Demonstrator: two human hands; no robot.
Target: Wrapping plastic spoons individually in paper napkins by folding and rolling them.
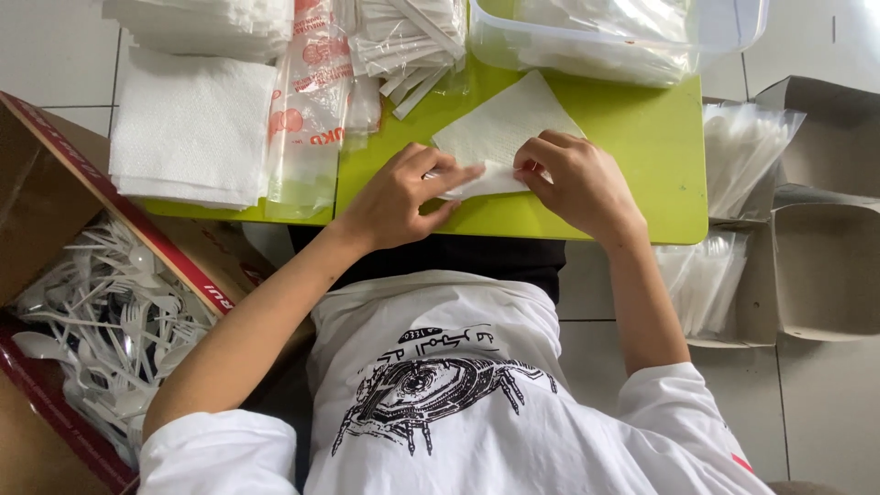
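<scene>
White napkin [500,133] lies diagonally, near corner pinched under both hands.

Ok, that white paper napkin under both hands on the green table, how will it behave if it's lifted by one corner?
The white paper napkin looks thin and softly textured, so it would probably droop rather than stay flat. It is likely very light and could slide on the smooth green table. The left hand and right hand both press its near edge, suggesting it creases easily.
</scene>
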